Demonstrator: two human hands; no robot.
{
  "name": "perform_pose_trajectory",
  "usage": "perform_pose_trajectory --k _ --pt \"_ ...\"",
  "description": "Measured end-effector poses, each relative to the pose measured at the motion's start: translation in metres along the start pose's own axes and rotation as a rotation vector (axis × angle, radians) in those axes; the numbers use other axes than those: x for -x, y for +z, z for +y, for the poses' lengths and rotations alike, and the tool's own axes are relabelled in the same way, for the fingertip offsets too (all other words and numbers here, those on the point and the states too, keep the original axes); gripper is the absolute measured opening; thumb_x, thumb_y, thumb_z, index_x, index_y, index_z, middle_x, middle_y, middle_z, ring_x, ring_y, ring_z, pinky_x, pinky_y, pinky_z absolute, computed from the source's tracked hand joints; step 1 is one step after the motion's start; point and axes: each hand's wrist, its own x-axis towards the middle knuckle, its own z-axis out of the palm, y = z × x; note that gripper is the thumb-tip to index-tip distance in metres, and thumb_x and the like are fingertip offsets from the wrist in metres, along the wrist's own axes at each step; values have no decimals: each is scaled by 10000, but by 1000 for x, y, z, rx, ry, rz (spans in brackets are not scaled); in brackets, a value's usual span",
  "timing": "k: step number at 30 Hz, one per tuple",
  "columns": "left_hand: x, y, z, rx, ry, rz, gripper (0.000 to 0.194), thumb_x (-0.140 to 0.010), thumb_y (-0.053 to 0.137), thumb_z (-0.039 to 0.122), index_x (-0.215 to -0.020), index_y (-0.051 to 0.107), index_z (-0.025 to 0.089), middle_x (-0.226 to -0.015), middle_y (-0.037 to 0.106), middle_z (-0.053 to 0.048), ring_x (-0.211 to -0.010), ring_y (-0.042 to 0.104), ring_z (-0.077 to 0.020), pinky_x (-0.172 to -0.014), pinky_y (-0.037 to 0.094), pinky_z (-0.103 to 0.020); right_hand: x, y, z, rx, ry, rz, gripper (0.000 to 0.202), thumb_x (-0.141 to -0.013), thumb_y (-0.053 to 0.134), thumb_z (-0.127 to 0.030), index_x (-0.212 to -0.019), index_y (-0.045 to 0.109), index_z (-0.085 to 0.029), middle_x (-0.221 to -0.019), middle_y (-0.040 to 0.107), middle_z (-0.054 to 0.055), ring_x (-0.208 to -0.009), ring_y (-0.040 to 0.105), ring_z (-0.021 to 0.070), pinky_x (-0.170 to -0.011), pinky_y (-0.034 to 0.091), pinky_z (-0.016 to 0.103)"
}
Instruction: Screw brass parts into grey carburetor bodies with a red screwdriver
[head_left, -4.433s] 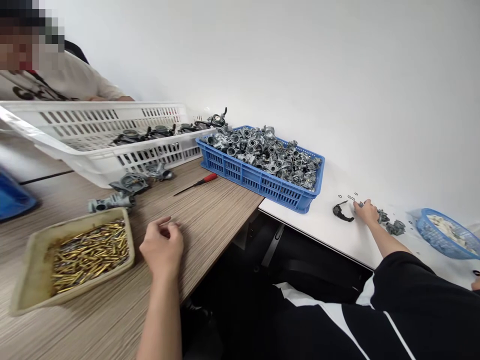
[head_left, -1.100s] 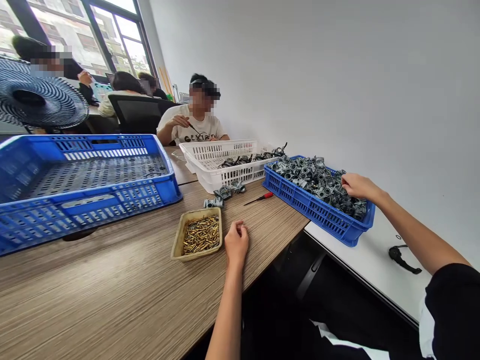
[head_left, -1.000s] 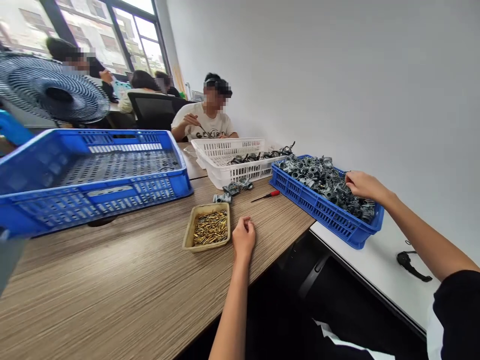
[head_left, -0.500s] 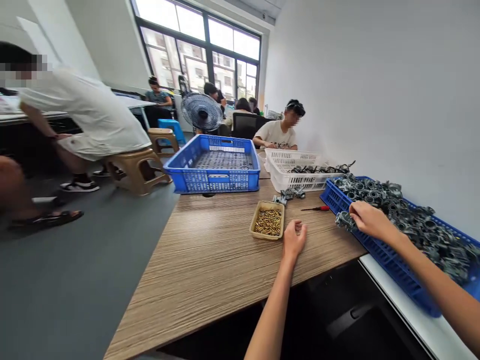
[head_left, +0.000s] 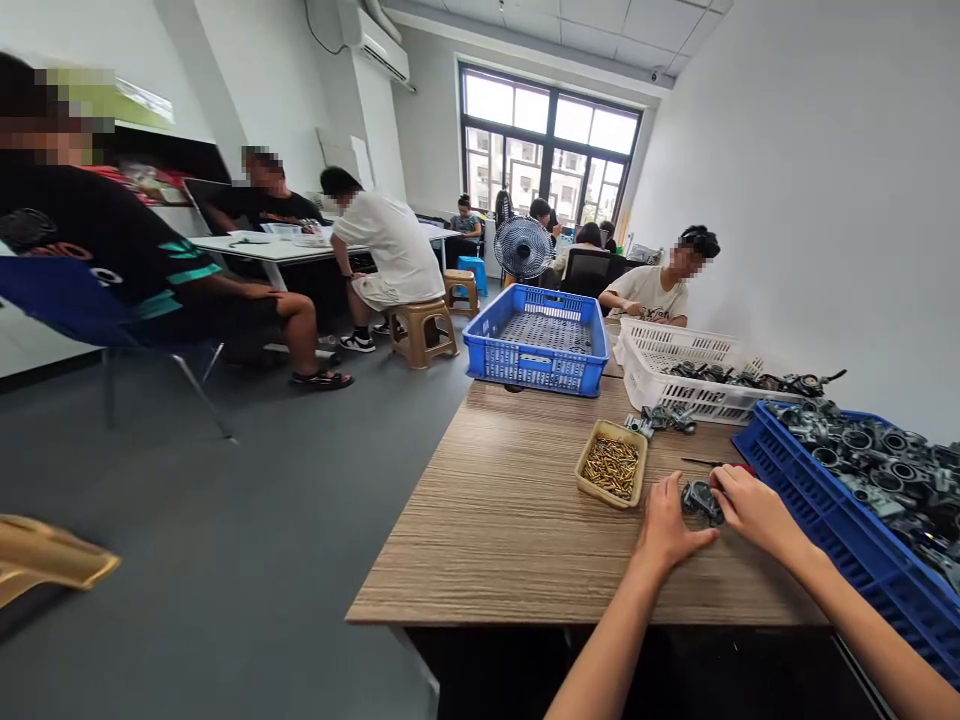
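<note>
Two hands of mine meet around one grey metal part (head_left: 699, 502) near the right end of the wood-grain tabletop (head_left: 487, 530). My right hand (head_left: 756, 512) grips it, fingers and thumb closed on its right side. My left hand (head_left: 666, 525) is open and curved along the other side, thumb stretched out in front of the part; I cannot tell whether these fingers touch the metal. The part's underside is hidden from me, so I cannot say whether it rests on the wood. Just beyond my right hand lies a screwdriver (head_left: 701, 462), its thin dark shaft pointing left and its red handle mostly covered by my fingers. Near my left hand, a little farther off, stands a cream tray (head_left: 602, 493) holding a heap of small brass-coloured pieces (head_left: 611, 466). Right behind the tray are a few loose metal parts (head_left: 665, 419), lying close together in front of a white basket (head_left: 637, 385). Inside that basket, more parts with black fittings (head_left: 709, 373) line up along the near side. To my right, a blue basket (head_left: 814, 515) is piled above its rim with grey metal parts (head_left: 889, 465). At the far left corner of the tabletop sits a larger blue crate (head_left: 534, 372) with slotted sides. Past the white basket, a person in a pale shirt (head_left: 652, 297) sits with both arms bent forward.
</note>
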Motion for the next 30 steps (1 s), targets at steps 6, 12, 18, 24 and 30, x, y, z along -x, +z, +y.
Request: perform_pose_trajectory --k 6,12,18,24,30 --pt "-4 3 -6 -49 -7 -32 865 -648 886 308 -1423 543 135 -1360 654 -211 -1293 612 -408 -1114 509 -576 -3 9 -8 14 -24 12 115 -986 445 -233 -923 539 -255 -950 700 76 -874 670 258 -769 506 375" --pt "-5 3 -5 -89 18 -26 741 -671 861 334 -1344 598 171 -1281 679 -176 -1226 638 -388 -1075 532 -551 -6 2 -15 90 7 7 121 -975 480 -253 -881 557 -254 -911 711 83 -855 663 271 -691 457 372" --pt "-4 6 -6 -101 33 -13 719 -687 852 329 -1340 595 171 -1272 675 -169 -1219 636 -375 -1072 533 -529 -10 -1 -20 167 69 -53 104 -974 505 -241 -906 585 -246 -939 739 91 -875 686 267 -686 425 354" --pt "-5 5 -2 -85 49 -14 696 -694 848 280 -1327 588 157 -1258 673 -163 -1213 642 -351 -1067 539 -502 -12 -6 -26 202 88 -111 117 -1011 489 -238 -945 587 -238 -1007 746 102 -958 689 274 -703 426 338" --pt "5 -8 16 -105 12 -22 633 -748 814 243 -1327 574 159 -1298 650 -177 -1267 613 -352 -1099 509 -524 -6 -11 -28 117 145 -121 138 -1032 509 -345 -996 584 -235 -1047 736 114 -987 682 285 -734 457 340"
